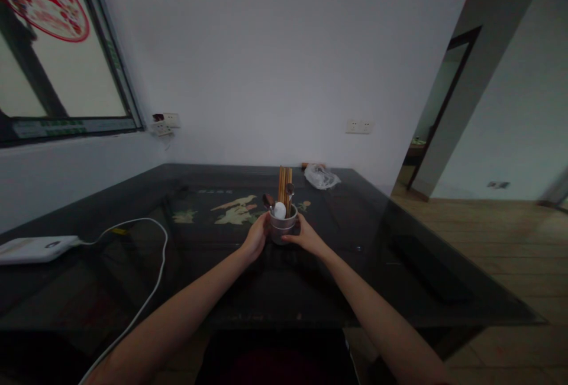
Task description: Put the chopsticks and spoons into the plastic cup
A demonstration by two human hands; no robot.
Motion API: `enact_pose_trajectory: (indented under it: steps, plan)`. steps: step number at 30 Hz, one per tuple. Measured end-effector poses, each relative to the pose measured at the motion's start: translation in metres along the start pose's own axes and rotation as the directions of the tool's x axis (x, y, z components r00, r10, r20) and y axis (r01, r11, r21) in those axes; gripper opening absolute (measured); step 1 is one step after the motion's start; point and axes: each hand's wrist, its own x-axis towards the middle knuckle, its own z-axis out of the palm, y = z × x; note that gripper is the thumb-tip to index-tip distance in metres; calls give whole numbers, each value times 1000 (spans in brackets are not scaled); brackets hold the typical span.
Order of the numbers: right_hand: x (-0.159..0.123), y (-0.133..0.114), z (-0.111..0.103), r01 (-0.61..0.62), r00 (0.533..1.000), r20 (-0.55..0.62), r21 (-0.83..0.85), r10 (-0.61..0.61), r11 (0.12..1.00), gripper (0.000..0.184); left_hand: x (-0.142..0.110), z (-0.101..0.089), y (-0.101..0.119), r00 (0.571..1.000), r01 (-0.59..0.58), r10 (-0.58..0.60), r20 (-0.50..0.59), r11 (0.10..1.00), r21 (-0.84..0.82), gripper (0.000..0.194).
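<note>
A grey metal-looking cup [280, 232] stands upright near the middle of the dark table, held between both hands. My left hand [256, 236] is wrapped against its left side. From the right, my right hand [306, 235] grips the cup, the thumb across its front. Several wooden chopsticks [284, 183] rise out of the cup at the back. Beside them are a dark-looking spoon [268, 200] leaning left, another spoon [290, 190] on the right, and a white rounded piece [279, 210] whose kind I cannot make out. The far fingers are hidden behind the cup.
The glossy black table [346, 290] has a bird-and-flower picture. A crumpled clear plastic bag [321, 177] lies at the back by the wall. On the left rests a white power bank-like device [39, 249] with a white cable [163, 255]. A dark flat object [428, 269] lies right.
</note>
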Motion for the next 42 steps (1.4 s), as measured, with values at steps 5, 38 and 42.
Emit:
enact_pose_trajectory:
  steps: [5,38,42]
  plan:
    - [-2,-4,0,-6,1000,5,-20,6,1000,85,-6,4,1,999,49,-48,18,997,-57,21]
    - [-10,21,-57,-39,990,-137,-53,31,998,84,-7,76,-35,977,121,-96,189,985,-126,33]
    - [-15,24,-89,-46,986,-166,-90,30,995,84,-4,104,-51,969,123,-95,229,986,-109,35]
